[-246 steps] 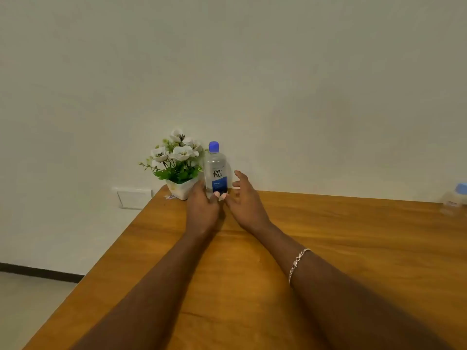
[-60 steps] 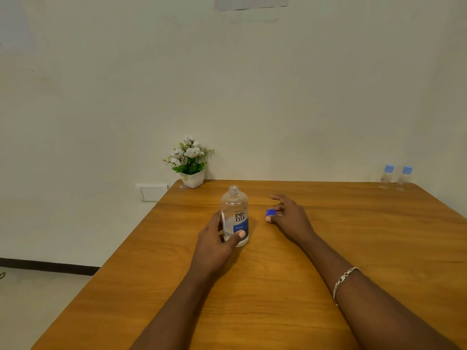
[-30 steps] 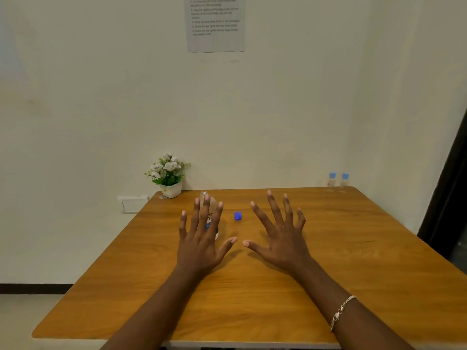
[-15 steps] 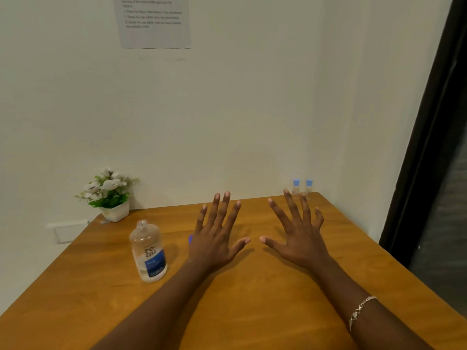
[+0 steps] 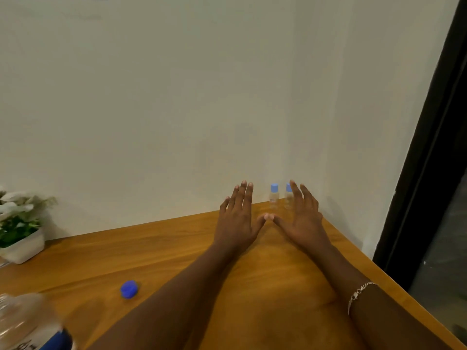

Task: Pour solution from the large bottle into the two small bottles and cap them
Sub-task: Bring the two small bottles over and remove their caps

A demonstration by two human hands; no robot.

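Two small clear bottles with light blue caps stand side by side in the table's far right corner, the left one point(image 5: 274, 196) fully visible and the right one point(image 5: 288, 198) partly behind my fingers. My left hand point(image 5: 237, 218) and my right hand point(image 5: 302, 217) are stretched out towards them, fingers spread, holding nothing, thumbs almost touching. The large clear bottle point(image 5: 27, 324) with a blue label sits uncapped at the bottom left, blurred and cut by the frame. Its dark blue cap point(image 5: 129, 289) lies loose on the wooden table point(image 5: 265, 286).
A white pot of white flowers point(image 5: 17, 228) stands at the far left by the wall. The table's right edge runs beside a dark door frame point(image 5: 424, 152). A silver bracelet point(image 5: 358, 294) is on my right wrist.
The view has swung right and closer to the corner. Both open hands have moved forward towards the small bottles, and the large bottle and its cap have slid to the lower left of view.
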